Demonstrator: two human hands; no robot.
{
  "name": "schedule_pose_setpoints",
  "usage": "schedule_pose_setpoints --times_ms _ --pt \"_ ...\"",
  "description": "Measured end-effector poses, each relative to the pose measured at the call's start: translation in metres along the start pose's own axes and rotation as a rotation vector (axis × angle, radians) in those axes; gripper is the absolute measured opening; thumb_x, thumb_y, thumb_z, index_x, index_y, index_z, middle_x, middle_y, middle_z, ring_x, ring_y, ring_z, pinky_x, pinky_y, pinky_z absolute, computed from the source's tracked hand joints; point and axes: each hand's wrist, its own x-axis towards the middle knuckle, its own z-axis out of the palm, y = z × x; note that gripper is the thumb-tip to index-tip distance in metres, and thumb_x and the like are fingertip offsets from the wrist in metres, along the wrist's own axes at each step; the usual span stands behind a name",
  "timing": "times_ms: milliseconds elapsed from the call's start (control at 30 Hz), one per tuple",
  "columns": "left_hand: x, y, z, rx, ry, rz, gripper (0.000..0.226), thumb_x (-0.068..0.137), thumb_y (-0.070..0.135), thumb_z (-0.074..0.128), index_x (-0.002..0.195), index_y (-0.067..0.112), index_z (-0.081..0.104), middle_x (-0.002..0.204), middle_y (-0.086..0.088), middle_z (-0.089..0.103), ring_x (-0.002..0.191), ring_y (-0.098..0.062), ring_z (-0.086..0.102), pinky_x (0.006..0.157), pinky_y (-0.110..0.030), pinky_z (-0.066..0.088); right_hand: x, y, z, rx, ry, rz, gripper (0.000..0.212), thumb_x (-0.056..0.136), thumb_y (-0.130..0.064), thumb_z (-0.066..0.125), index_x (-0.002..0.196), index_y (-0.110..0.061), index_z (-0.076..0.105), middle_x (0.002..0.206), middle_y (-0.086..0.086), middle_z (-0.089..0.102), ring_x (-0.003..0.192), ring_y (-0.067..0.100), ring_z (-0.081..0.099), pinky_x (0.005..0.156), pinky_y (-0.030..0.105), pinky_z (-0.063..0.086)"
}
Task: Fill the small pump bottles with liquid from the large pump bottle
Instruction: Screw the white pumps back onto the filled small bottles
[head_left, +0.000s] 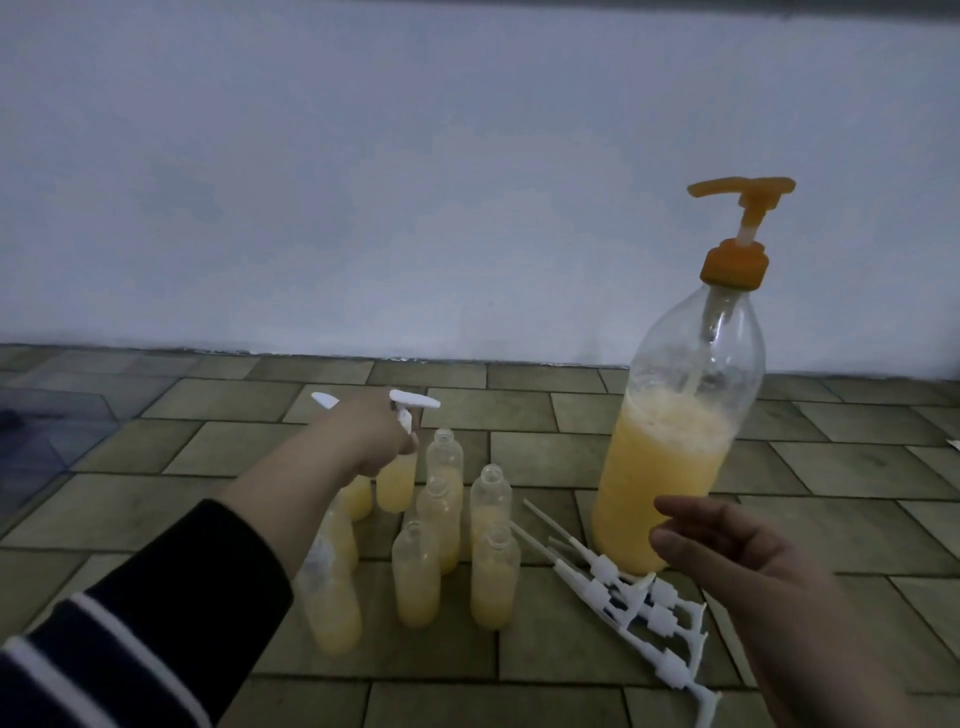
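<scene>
The large clear bottle (675, 457) with an orange pump head (740, 189) stands at the right, about half full of yellow liquid. Several small clear bottles (415, 577) holding yellow liquid stand grouped in the middle of the tiled floor, most without tops. My left hand (371, 431) grips the neck of one small bottle (396, 486) that has a white pump head (413, 402) on it. My right hand (737, 556) hovers in front of the large bottle's base, fingers loosely spread, holding nothing.
Several loose white pump heads with long tubes (628, 597) lie on the floor between the small bottles and my right hand. A pale wall (467, 182) rises behind the tiled floor (519, 452).
</scene>
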Motion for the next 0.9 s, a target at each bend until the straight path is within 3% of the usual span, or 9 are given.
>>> schedule_pose_setpoints --times_ms 67,167,333,433,500,567,700,800,900 --pt "0.004 -0.004 0.002 0.027 0.003 -0.012 0.019 0.092 0.009 0.054 0.087 0.026 0.062 0.083 0.002 0.056 0.079 -0.01 0.056 0.11 -0.046 0.031 0.001 0.008 0.003 -0.068 0.012 0.033 0.021 0.07 -0.007 0.075 0.086 -0.02 0.072 0.076 0.002 0.072 0.081 0.021 0.067 0.07 0.028 0.047" --pt "0.009 -0.006 0.005 -0.032 0.074 -0.046 0.037 0.084 0.013 0.065 0.12 0.007 0.057 0.108 -0.012 0.06 0.106 -0.03 0.06 0.09 -0.039 0.05 0.003 0.02 0.008 -0.144 0.033 0.076 0.018 0.074 -0.004 0.074 0.085 -0.018 0.072 0.073 0.001 0.072 0.078 0.021 0.067 0.067 0.028 0.05" --pt "0.006 -0.001 0.006 0.205 0.026 -0.049 0.01 0.089 0.014 0.057 0.091 0.021 0.063 0.097 -0.012 0.062 0.106 -0.029 0.062 0.104 -0.047 0.04 0.008 0.04 0.018 -0.703 -0.004 0.052 0.012 0.081 -0.029 0.07 0.091 -0.031 0.063 0.083 -0.014 0.064 0.078 0.0 0.057 0.058 0.011 0.038" --pt "0.007 -0.001 0.004 0.339 0.025 -0.03 0.023 0.088 0.013 0.058 0.073 0.029 0.05 0.109 -0.012 0.062 0.1 -0.028 0.063 0.105 -0.047 0.039 0.005 0.05 0.025 -1.13 -0.119 -0.058 0.023 0.085 -0.042 0.059 0.108 -0.042 0.057 0.107 -0.017 0.056 0.095 -0.001 0.051 0.078 0.012 0.041" --pt "0.006 -0.005 0.003 0.361 0.065 -0.003 0.01 0.087 0.011 0.058 0.083 0.02 0.056 0.111 -0.013 0.062 0.097 -0.027 0.061 0.099 -0.042 0.044 0.005 0.058 0.027 -1.173 -0.145 -0.093 0.032 0.089 -0.039 0.053 0.121 -0.04 0.052 0.124 -0.013 0.051 0.113 0.002 0.048 0.093 0.015 0.035" --pt "0.01 -0.01 0.004 0.375 0.113 0.046 0.018 0.086 0.011 0.059 0.104 0.007 0.062 0.113 -0.014 0.063 0.102 -0.028 0.06 0.091 -0.035 0.048 0.001 0.067 0.027 -1.18 -0.172 -0.111 0.035 0.092 -0.037 0.047 0.127 -0.038 0.05 0.132 -0.012 0.047 0.119 0.003 0.044 0.092 0.013 0.031" --pt "0.001 -0.008 0.002 0.444 0.114 0.065 0.034 0.088 0.01 0.06 0.122 0.014 0.054 0.128 -0.008 0.054 0.118 -0.025 0.051 0.103 -0.039 0.039 0.004 0.079 0.025 -1.299 -0.139 -0.154 0.034 0.09 -0.039 0.048 0.123 -0.042 0.05 0.128 -0.015 0.045 0.114 0.001 0.044 0.088 0.012 0.034" --pt "-0.028 -0.009 -0.006 0.264 0.356 0.19 0.035 0.089 0.012 0.058 0.124 0.014 0.049 0.126 -0.004 0.05 0.105 -0.018 0.052 0.08 -0.027 0.04 0.0 0.079 0.016 -1.294 -0.047 -0.198 0.031 0.083 -0.049 0.056 0.114 -0.047 0.051 0.12 -0.017 0.05 0.109 0.003 0.049 0.088 0.017 0.041" --pt "-0.078 -0.019 0.004 -0.023 0.566 0.371 0.031 0.088 0.024 0.058 0.117 0.027 0.048 0.113 0.009 0.048 0.095 -0.009 0.051 0.076 -0.025 0.042 0.002 0.087 -0.002 -1.324 -0.106 -0.049 0.045 0.039 -0.043 0.091 0.077 -0.036 0.069 0.082 -0.002 0.067 0.069 0.02 0.067 0.057 0.034 0.052"
